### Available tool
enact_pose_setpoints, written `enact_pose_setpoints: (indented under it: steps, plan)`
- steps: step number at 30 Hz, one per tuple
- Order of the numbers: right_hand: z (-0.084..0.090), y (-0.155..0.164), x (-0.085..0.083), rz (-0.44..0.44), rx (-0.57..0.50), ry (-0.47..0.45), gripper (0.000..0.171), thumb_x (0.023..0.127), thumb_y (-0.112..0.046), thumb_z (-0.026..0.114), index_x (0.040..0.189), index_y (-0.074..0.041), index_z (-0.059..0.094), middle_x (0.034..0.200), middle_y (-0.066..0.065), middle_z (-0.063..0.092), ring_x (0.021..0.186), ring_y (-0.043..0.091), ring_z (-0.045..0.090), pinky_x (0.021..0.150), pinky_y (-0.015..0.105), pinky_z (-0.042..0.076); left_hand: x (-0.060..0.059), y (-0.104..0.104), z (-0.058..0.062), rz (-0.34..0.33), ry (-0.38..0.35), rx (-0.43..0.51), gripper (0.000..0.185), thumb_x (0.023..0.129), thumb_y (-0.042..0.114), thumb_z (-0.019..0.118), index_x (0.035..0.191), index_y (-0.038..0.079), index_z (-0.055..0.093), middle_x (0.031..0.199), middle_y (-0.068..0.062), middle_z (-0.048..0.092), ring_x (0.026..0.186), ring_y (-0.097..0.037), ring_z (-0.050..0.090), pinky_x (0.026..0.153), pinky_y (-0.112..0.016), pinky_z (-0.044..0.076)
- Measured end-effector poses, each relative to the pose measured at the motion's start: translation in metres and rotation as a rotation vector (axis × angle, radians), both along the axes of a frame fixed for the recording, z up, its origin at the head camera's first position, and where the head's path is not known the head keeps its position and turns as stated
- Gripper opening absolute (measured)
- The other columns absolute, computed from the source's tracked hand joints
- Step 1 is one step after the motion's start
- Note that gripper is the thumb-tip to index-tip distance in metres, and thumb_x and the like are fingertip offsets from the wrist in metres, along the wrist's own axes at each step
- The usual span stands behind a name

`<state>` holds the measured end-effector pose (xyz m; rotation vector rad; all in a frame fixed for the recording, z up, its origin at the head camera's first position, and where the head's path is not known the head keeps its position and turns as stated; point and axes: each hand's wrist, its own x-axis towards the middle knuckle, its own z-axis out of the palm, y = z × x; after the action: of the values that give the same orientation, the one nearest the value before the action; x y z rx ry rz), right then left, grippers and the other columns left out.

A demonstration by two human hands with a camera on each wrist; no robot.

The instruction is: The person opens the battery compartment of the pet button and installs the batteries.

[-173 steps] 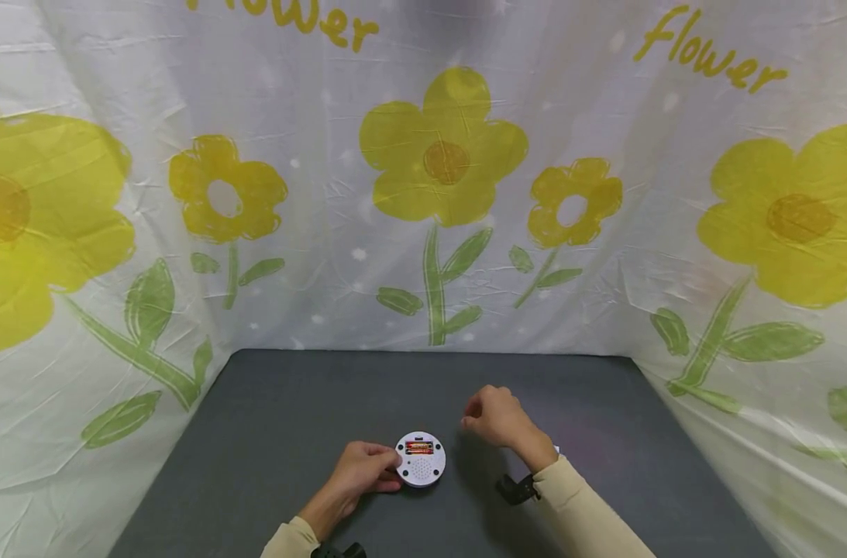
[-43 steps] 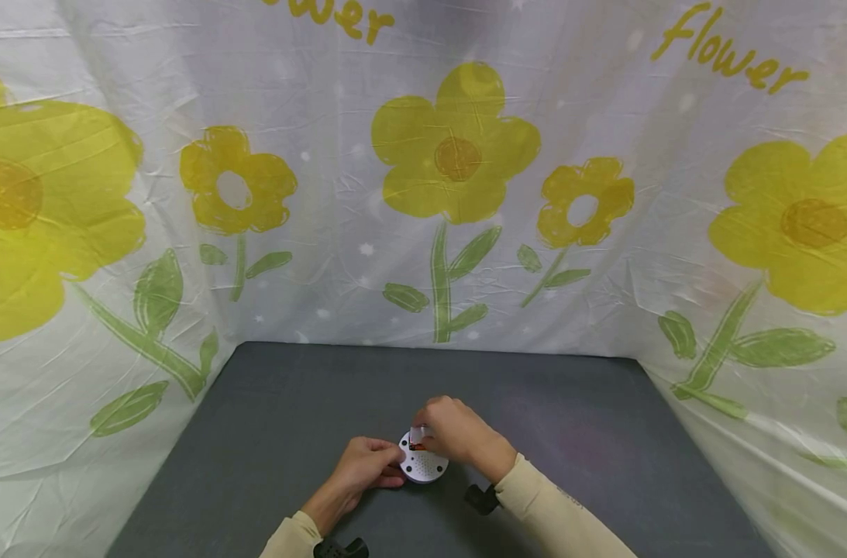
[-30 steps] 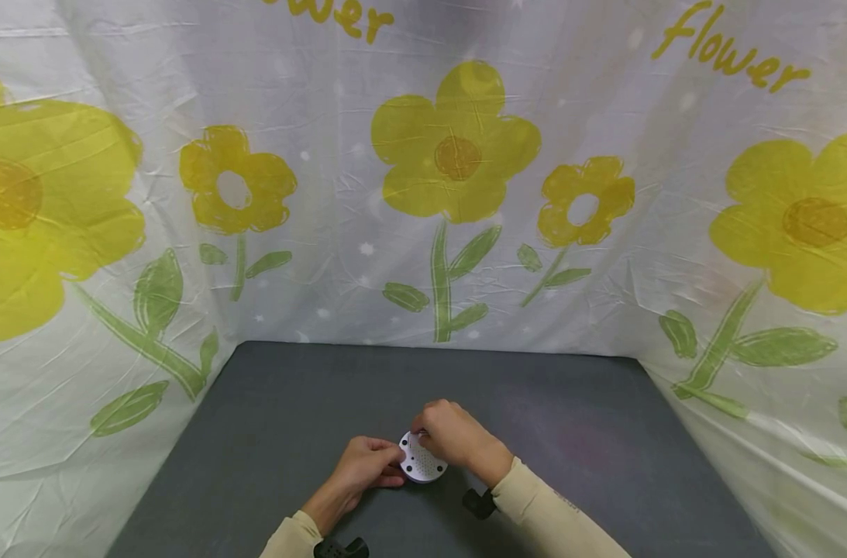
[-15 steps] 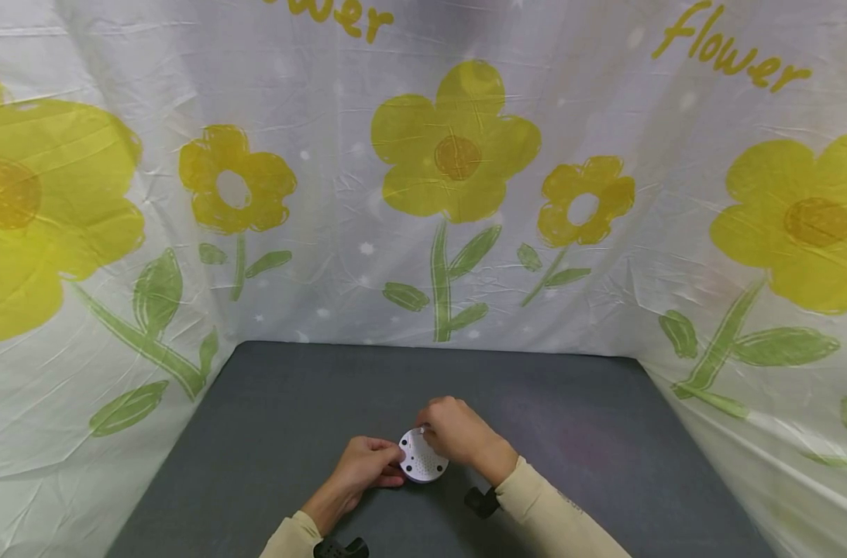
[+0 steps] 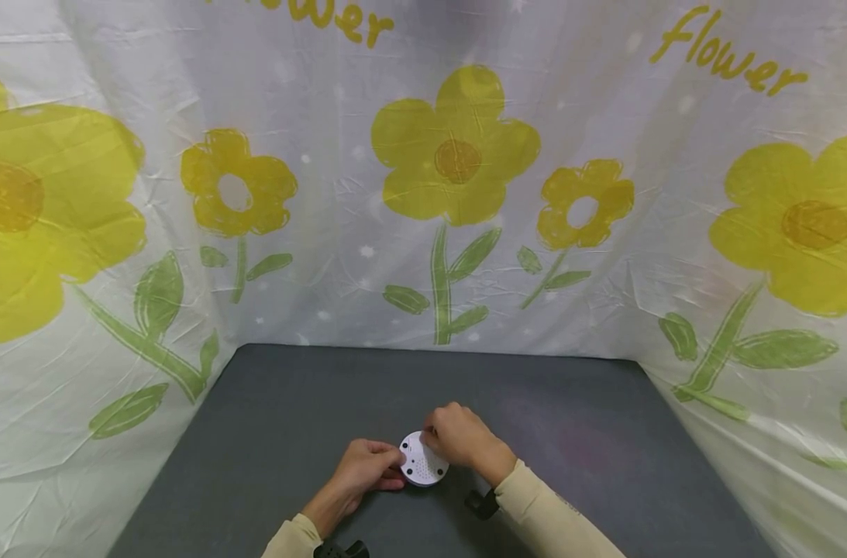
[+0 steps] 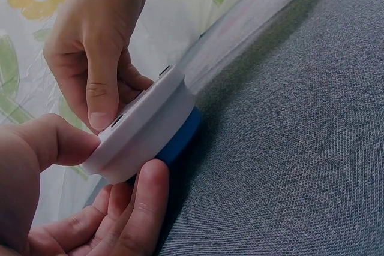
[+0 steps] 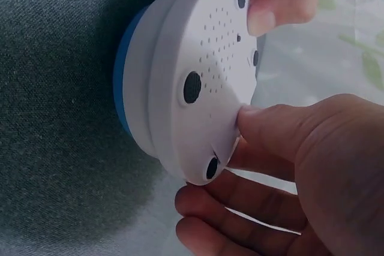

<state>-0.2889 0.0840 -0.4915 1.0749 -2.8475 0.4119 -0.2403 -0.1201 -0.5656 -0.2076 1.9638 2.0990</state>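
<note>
A round white battery-powered device (image 5: 421,467) lies upside down on the dark table. Its underside carries speaker holes and dark round feet, and a blue band (image 6: 181,138) shows beneath the white body. My left hand (image 5: 363,470) grips the left edge, thumb above and fingers lower down the side. From the far right, my right hand (image 5: 463,438) reaches over the rim; its thumb presses the battery cover (image 7: 221,129) while its other fingers curl by the edge. The cover sits over the compartment, so the batteries are hidden. A narrow gap shows at one corner of it.
The dark grey cloth-covered table (image 5: 311,395) extends around both hands. White curtains with yellow flowers (image 5: 458,159) enclose its back and sides. Black wrist cameras (image 5: 480,504) are strapped under the sleeves.
Earlier the red batteries lay exposed and my right hand was away to the right. It then brought the clear-looking cover over them; now the cover hides them. My left hand keeps its grip.
</note>
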Motion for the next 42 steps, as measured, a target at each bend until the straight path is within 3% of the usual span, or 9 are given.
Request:
enact_pose_setpoints:
  steps: [11,23,30,36,39,42]
  plan:
    - [-0.002,-0.002,-0.002,-0.037,-0.046,-0.040,0.009,0.096,-0.013,0.081,0.089,-0.009,0.085,0.082,0.001,0.079,0.064,0.005,0.064,0.054,0.019,0.050,0.001,0.000,0.002,-0.005,-0.006,-0.020,0.028,0.088,0.005,0.073,0.110,-0.011,0.074,0.089,-0.010,0.078,0.072,-0.015,0.076,0.067,-0.030,0.069]
    - [0.001,0.001,0.000,0.006,-0.052,-0.024,0.011,0.097,-0.012,0.080,0.087,-0.009,0.084,0.080,0.001,0.078,0.063,0.004,0.062,0.053,0.018,0.049,0.002,-0.001,0.001,-0.006,0.005,-0.013,0.029,0.088,0.006,0.073,0.111,-0.013,0.073,0.088,-0.010,0.077,0.072,-0.015,0.076,0.067,-0.030,0.069]
    - [0.006,0.012,-0.006,-0.012,-0.072,-0.081,0.013,0.101,-0.015,0.075,0.095,-0.008,0.084,0.087,0.003,0.079,0.067,0.005,0.063,0.056,0.021,0.051,0.002,0.000,-0.001,0.003,0.006,-0.007,0.031,0.088,0.005,0.073,0.112,-0.013,0.072,0.089,-0.011,0.077,0.071,-0.016,0.075,0.067,-0.030,0.069]
    - [0.009,0.026,-0.008,-0.018,-0.083,-0.109,0.024,0.102,-0.017,0.074,0.080,-0.012,0.079,0.065,-0.009,0.058,0.055,0.003,0.044,0.052,0.022,0.038,0.002,0.000,-0.001,0.003,0.009,-0.005,0.029,0.088,0.005,0.073,0.111,-0.013,0.073,0.087,-0.010,0.077,0.071,-0.015,0.075,0.066,-0.030,0.069]
    - [0.010,0.033,-0.006,-0.027,-0.080,-0.123,0.030,0.103,-0.018,0.074,0.073,-0.013,0.074,0.060,-0.012,0.047,0.053,0.003,0.039,0.051,0.023,0.034,0.002,0.000,-0.002,-0.002,0.009,-0.006,0.030,0.088,0.006,0.073,0.111,-0.012,0.073,0.086,-0.009,0.077,0.071,-0.015,0.075,0.066,-0.030,0.069]
    - [0.009,0.039,-0.004,-0.036,-0.071,-0.146,0.031,0.103,-0.020,0.074,0.072,-0.014,0.072,0.060,-0.012,0.046,0.054,0.003,0.040,0.052,0.023,0.035,0.001,0.000,-0.001,-0.003,0.008,-0.006,0.031,0.088,0.006,0.073,0.112,-0.013,0.073,0.087,-0.010,0.077,0.071,-0.015,0.075,0.066,-0.030,0.069]
